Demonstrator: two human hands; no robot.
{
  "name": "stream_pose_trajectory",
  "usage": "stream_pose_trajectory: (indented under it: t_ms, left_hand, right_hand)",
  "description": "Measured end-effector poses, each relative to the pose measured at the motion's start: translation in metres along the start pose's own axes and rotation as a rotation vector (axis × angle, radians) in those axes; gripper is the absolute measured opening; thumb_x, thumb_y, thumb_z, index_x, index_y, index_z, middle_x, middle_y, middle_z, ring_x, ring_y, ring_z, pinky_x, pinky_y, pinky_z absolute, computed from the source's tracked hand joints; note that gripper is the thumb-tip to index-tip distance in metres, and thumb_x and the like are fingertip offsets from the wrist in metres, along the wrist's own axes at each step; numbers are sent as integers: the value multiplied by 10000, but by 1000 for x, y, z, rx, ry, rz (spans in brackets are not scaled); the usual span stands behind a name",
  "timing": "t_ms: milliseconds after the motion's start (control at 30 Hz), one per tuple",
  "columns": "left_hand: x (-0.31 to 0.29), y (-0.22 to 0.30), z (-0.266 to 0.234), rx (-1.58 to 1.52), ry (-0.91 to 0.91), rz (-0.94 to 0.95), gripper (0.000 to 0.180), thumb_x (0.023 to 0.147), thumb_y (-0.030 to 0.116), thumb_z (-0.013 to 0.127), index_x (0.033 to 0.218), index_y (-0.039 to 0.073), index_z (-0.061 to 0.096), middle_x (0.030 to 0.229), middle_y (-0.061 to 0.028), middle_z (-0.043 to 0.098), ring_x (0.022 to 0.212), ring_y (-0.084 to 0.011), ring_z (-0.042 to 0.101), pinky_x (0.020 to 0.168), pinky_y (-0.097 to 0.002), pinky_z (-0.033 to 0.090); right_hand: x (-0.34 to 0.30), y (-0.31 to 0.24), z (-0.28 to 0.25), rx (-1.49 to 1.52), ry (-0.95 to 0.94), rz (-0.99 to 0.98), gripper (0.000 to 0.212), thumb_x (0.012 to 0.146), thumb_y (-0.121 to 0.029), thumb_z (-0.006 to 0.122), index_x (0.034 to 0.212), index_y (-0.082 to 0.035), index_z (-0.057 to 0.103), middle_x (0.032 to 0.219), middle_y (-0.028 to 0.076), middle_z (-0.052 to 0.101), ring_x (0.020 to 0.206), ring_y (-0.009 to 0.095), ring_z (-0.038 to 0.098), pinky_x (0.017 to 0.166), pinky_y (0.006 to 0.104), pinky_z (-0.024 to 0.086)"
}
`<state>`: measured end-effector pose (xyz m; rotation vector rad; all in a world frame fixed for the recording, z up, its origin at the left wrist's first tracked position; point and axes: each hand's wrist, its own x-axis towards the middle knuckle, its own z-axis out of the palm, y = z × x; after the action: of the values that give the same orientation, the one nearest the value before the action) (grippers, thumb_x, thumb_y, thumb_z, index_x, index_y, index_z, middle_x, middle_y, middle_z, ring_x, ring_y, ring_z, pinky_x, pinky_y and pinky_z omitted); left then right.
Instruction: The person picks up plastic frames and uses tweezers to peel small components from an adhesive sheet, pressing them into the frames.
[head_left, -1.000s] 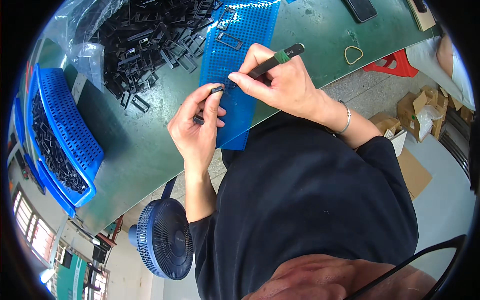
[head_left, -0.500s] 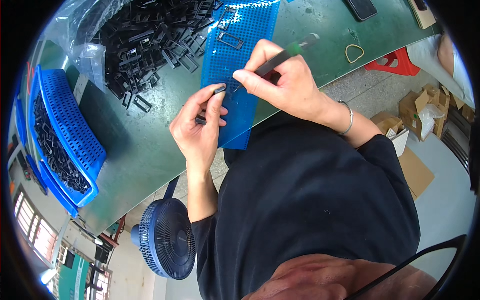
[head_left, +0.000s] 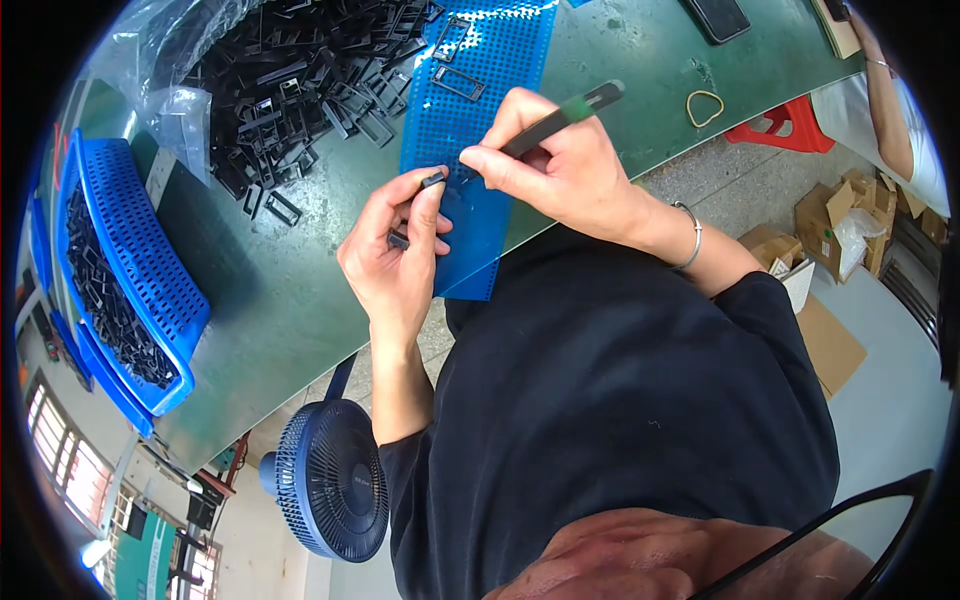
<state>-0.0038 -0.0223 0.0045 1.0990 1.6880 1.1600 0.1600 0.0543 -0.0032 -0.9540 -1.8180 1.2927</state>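
My left hand point(head_left: 390, 245) is closed around a small black plastic frame point(head_left: 432, 180), gripping it between thumb and fingers. Most of that piece is hidden in the hand. My right hand point(head_left: 565, 165) is wrapped around a slim black knife-like tool point(head_left: 545, 132) with a green section, held like a pen. Its working end is close to the held piece; I cannot tell whether they touch. Both hands are over a blue perforated mat point(head_left: 470, 245), where a couple of black rectangular frames point(head_left: 459, 82) lie farther off.
A large heap of black frames point(head_left: 300, 85) covers the far left of the green table point(head_left: 270, 300), beside clear plastic bags point(head_left: 150, 75). A blue basket point(head_left: 150, 230) of small black parts stands left. A phone point(head_left: 718, 18), rubber band point(head_left: 705, 107) and fan point(head_left: 345, 480) are around; a person's arm point(head_left: 888, 110) shows right.
My right hand has shifted slightly, its tool tilting a little and its tip drawing nearer the held frame. My left hand keeps its grip. At the far right, another person's arm has come farther into view.
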Motion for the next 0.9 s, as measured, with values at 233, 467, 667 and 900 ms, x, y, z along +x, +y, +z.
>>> stream_pose_trajectory:
  t_ms: [233,467,667,900]
  left_hand:
    - [-1,2,1,76,-50,16,136,863,5,620,985,-51,644,880,-107,673,611,-81,590,488,-176,456]
    - [-3,-1,0,74,-31,74,148,851,-3,633,991,-47,650,857,-103,669,622,-89,604,486,-184,466]
    - [-3,0,1,70,-25,75,143,848,0,639,984,-38,656,862,-104,672,627,-90,606,487,-183,468]
    - [-2,-1,2,61,-19,93,143,845,8,647,981,-34,660,864,-110,673,629,-89,608,487,-181,466]
  right_hand:
    - [8,-8,8,548,43,195,127,898,-78,592,838,-42,486,722,35,570,698,108,646,564,190,489]
    - [9,-4,11,559,16,141,138,904,-94,593,823,-47,491,698,15,564,666,75,614,572,191,486]
    - [9,-8,11,546,23,205,154,880,-102,623,812,-36,502,716,27,578,638,58,567,562,206,458]
    - [9,-6,9,476,-16,191,129,899,-90,597,826,-45,501,724,19,567,647,59,585,566,187,468]
